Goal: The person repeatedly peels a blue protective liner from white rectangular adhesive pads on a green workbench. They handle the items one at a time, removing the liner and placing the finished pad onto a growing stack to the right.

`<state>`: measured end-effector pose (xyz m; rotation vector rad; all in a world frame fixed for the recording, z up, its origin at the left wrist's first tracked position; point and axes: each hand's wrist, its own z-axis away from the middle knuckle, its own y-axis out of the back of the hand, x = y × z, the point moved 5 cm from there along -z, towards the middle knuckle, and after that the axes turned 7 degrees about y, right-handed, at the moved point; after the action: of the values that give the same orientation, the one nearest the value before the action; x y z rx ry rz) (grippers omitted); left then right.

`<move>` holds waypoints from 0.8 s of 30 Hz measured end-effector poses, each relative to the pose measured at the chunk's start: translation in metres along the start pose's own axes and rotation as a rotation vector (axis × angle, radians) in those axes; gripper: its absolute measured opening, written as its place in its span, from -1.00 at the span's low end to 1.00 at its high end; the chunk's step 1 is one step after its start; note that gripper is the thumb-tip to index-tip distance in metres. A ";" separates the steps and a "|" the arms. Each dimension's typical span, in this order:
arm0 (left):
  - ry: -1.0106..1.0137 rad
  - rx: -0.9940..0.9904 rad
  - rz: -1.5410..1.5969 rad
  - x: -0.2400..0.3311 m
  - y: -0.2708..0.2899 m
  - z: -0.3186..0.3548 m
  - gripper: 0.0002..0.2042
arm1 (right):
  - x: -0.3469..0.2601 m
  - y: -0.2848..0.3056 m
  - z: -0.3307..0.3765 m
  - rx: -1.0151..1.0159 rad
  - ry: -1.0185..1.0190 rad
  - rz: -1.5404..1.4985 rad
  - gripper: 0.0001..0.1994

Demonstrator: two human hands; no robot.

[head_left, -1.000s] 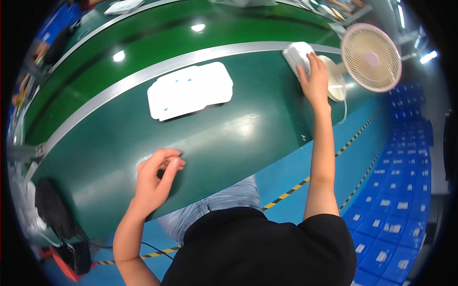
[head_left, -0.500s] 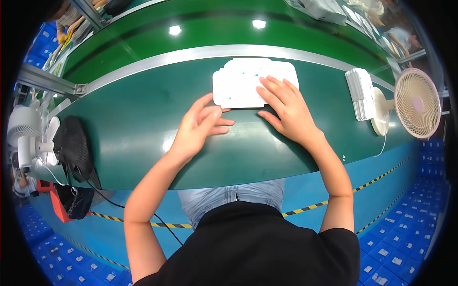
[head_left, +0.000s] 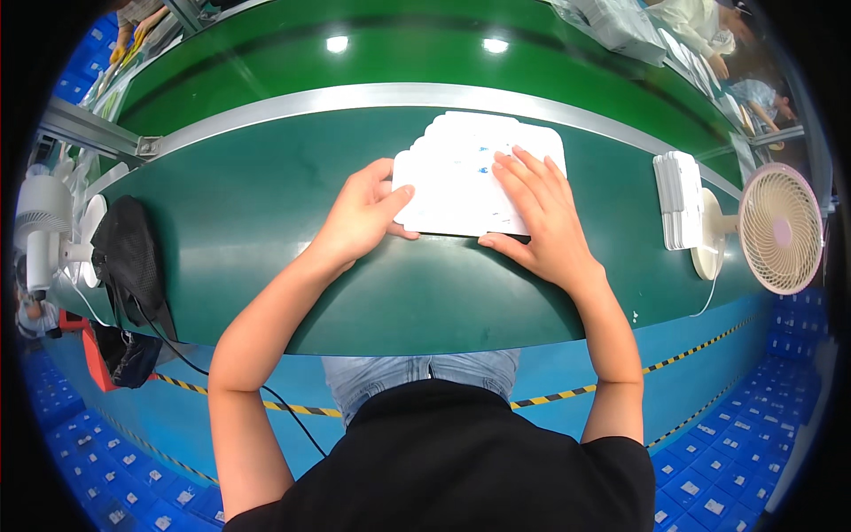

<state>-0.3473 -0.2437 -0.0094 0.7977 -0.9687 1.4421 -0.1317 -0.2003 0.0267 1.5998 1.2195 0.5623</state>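
Note:
A fanned stack of flat white cards (head_left: 452, 186) with rounded corners and small blue marks lies on the green worktop (head_left: 239, 222). My left hand (head_left: 372, 208) is closed on its left edge, thumb on top and other fingers partly hidden at the side and underneath. Across the right part of the stack, my right hand (head_left: 541, 208) rests with fingers stretched out flat and its thumb along the near edge. A dark line shows under that near edge between the hands.
At the right stands a pink-rimmed fan (head_left: 780, 229) beside another pile of white cards (head_left: 678, 199). A white fan (head_left: 44, 226) and a black mesh bag (head_left: 131, 257) are at the left. Beyond the metal rail (head_left: 399, 95) runs a green belt (head_left: 417, 62); other people work past it.
The stack has come nearer to me and spread wider. My left hand has closed on its left edge; my right hand still lies on top, its thumb now at the near edge.

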 end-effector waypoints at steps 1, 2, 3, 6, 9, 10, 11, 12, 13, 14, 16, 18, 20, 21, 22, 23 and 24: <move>0.004 -0.004 -0.003 -0.001 0.001 0.001 -0.69 | 0.001 0.001 0.001 0.022 -0.010 -0.001 -0.17; 0.008 -0.008 -0.006 -0.002 0.001 0.002 -0.70 | 0.003 0.001 0.001 0.035 -0.023 0.007 -0.17; 0.010 -0.015 -0.009 -0.003 0.001 0.003 -0.70 | 0.005 0.001 0.002 0.050 -0.038 0.019 -0.17; -0.012 0.007 0.002 -0.003 0.000 0.005 -0.71 | 0.010 -0.001 0.003 0.044 -0.058 0.000 -0.17; -0.033 0.029 -0.001 -0.003 -0.002 0.006 -0.75 | 0.009 -0.001 0.003 0.025 -0.057 -0.030 -0.17; -0.030 0.024 -0.008 -0.003 -0.002 0.006 -0.75 | 0.008 0.000 0.003 0.020 -0.055 -0.037 -0.17; -0.028 0.019 -0.014 -0.004 -0.002 0.006 -0.76 | 0.008 0.000 0.003 0.020 -0.050 -0.039 -0.17; -0.026 0.014 -0.021 -0.004 -0.002 0.006 -0.76 | 0.008 0.000 0.004 0.021 -0.045 -0.040 -0.18; -0.030 0.018 -0.024 -0.003 -0.002 0.006 -0.77 | 0.008 0.001 0.004 0.022 -0.040 -0.041 -0.18; -0.034 0.021 -0.027 -0.003 -0.003 0.006 -0.78 | 0.009 0.002 0.004 0.048 -0.047 -0.047 -0.18; -0.043 0.028 -0.029 -0.003 -0.004 0.007 -0.78 | 0.011 0.005 0.003 0.100 -0.061 -0.060 -0.19; -0.055 0.032 -0.025 -0.005 -0.004 0.007 -0.78 | 0.011 0.005 0.004 0.078 -0.062 -0.024 -0.19; -0.065 0.042 -0.025 -0.005 -0.005 0.008 -0.79 | 0.010 0.005 0.005 0.070 -0.046 -0.014 -0.19; -0.071 0.048 -0.024 -0.005 -0.005 0.009 -0.80 | 0.009 0.006 0.004 0.073 -0.029 -0.022 -0.19; -0.092 0.041 -0.025 -0.006 -0.005 0.009 -0.81 | 0.008 0.007 0.004 0.077 -0.012 -0.029 -0.18; -0.113 0.035 -0.026 -0.008 -0.004 0.009 -0.82 | 0.009 0.009 0.005 0.132 -0.042 -0.050 -0.18; -0.135 0.027 -0.027 -0.010 -0.005 0.009 -0.83 | 0.012 0.011 0.006 0.188 -0.071 -0.068 -0.18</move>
<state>-0.3422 -0.2560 -0.0136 0.9342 -1.0386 1.3948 -0.1176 -0.1920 0.0316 1.7121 1.2989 0.3529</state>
